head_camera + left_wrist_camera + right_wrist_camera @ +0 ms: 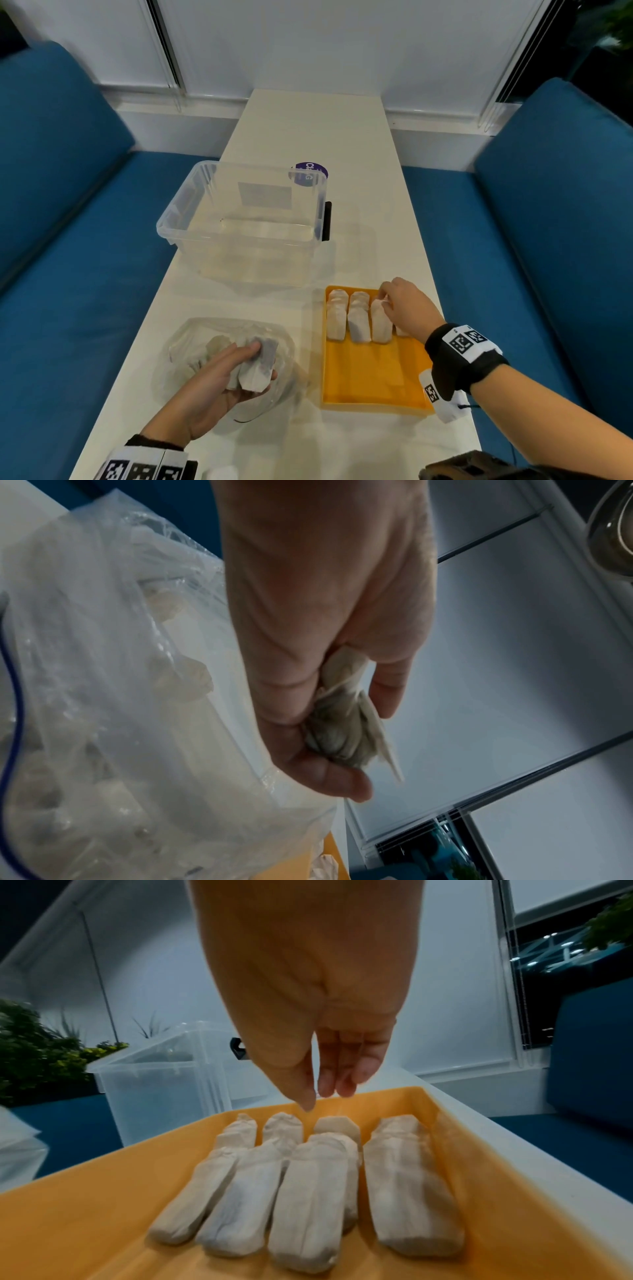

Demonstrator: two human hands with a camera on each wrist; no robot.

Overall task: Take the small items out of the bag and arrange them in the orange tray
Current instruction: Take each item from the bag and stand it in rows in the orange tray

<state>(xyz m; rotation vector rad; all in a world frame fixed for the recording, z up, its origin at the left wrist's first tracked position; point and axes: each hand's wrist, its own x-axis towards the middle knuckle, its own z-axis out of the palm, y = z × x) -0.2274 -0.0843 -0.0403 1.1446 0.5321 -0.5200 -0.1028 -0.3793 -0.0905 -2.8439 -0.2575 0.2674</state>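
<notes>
1. Partly done: a row of pale sachets (301, 1199) laid side by side at the far end of the orange tray (373, 383); near half bare.
2. More left in the clear bag (191, 346), beside the tray.
3. Left hand (219, 380) over the bag, fingers curled round a few sachets.
4. Right hand (407, 308) above the row, fingers pointing down, loose, holding nothing.

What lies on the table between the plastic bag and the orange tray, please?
Only a bare strip of the white table separates the plastic bag from the orange tray; the head view shows this.
</notes>
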